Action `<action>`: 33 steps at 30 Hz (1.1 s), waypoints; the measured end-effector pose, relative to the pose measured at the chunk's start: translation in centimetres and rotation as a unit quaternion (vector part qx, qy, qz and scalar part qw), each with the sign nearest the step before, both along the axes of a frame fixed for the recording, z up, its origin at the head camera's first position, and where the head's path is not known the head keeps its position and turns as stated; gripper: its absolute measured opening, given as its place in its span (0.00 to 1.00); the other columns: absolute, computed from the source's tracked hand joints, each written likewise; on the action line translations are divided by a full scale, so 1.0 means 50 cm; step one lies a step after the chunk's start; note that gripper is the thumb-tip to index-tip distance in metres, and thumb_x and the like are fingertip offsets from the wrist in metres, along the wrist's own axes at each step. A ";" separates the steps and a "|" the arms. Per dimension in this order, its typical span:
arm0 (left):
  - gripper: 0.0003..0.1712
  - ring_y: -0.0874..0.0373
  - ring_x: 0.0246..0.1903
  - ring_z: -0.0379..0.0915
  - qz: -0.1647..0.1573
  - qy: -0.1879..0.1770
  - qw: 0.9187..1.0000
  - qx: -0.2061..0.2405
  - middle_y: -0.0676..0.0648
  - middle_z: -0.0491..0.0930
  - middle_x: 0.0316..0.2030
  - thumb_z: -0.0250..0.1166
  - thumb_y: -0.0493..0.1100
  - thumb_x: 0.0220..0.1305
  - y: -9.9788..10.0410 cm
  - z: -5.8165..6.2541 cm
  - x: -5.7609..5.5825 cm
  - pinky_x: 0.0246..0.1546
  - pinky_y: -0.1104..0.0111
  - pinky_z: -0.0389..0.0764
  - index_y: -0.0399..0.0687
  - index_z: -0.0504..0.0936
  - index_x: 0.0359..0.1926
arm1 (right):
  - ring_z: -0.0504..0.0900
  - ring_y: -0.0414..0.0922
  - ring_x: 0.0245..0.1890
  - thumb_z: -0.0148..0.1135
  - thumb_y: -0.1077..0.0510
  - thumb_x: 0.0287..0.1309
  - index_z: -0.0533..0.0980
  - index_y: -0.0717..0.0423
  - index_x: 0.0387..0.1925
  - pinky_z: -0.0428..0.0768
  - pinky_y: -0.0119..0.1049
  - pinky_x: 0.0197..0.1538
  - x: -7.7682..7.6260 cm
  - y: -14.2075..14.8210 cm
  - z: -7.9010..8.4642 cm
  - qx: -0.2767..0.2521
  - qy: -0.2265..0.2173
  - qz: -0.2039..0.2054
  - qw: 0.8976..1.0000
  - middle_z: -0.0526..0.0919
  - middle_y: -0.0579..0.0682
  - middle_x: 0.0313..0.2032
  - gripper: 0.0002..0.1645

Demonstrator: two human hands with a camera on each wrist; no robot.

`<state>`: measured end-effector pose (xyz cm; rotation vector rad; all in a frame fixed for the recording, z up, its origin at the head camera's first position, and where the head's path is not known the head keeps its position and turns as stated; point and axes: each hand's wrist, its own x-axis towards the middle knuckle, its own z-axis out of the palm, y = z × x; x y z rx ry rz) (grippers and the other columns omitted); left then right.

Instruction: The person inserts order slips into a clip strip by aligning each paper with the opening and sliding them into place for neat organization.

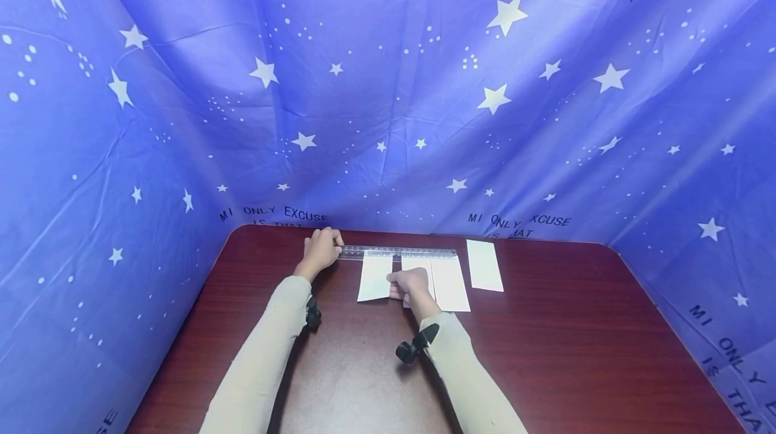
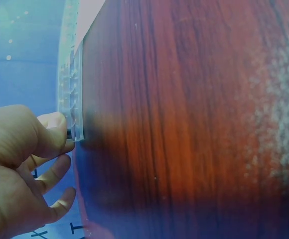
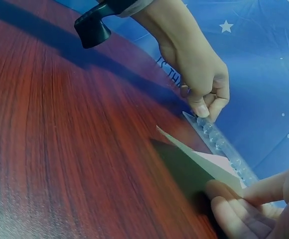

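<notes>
In the head view my left hand [image 1: 322,250] pinches the left end of a long clear plastic strip [image 1: 351,253], which looks like a ruler, near the table's back edge. Rounded shapes run along the strip [image 3: 216,139] in the right wrist view. My right hand [image 1: 412,284] holds a white card [image 1: 374,277] between thumb and fingers by its right edge. That card [image 3: 184,149] is tilted up off the table, its top at the strip. Partly behind my right hand lies a second white card [image 1: 415,263], with a third white card [image 1: 450,284] beside it, both along the strip.
Another white card [image 1: 483,265] lies apart to the right on the dark red wooden table [image 1: 558,326]. A blue curtain with stars [image 1: 388,83] hangs around the table's back and sides. Black wrist cameras [image 1: 415,346] sit on both wrists.
</notes>
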<state>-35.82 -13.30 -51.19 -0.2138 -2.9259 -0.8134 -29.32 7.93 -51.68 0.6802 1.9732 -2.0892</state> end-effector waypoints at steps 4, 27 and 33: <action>0.05 0.40 0.51 0.75 0.002 -0.003 1.000 0.003 0.42 0.83 0.42 0.67 0.33 0.60 0.001 0.002 0.000 0.53 0.44 0.71 0.46 0.82 0.29 | 0.78 0.37 0.10 0.62 0.75 0.53 0.75 0.74 0.34 0.82 0.30 0.20 0.002 -0.001 -0.002 -0.005 0.004 -0.013 1.000 0.77 0.47 0.11 0.06; 0.03 0.41 0.51 0.75 0.001 -0.003 1.000 0.008 0.42 0.83 0.42 0.67 0.34 0.59 0.001 -0.002 0.000 0.53 0.45 0.71 0.45 0.83 0.30 | 0.77 0.37 0.11 0.68 0.74 0.50 0.75 0.77 0.40 0.82 0.30 0.22 -0.009 0.012 0.010 0.088 0.003 0.031 0.996 0.77 0.49 0.13 0.15; 0.04 0.41 0.52 0.75 0.001 -0.003 1.000 0.004 0.42 0.83 0.43 0.67 0.34 0.60 -0.001 -0.001 -0.002 0.54 0.45 0.71 0.46 0.83 0.30 | 0.77 0.35 0.10 0.67 0.73 0.52 0.75 0.76 0.42 0.82 0.29 0.22 -0.010 0.014 0.007 0.083 0.000 0.029 0.996 0.77 0.47 0.12 0.15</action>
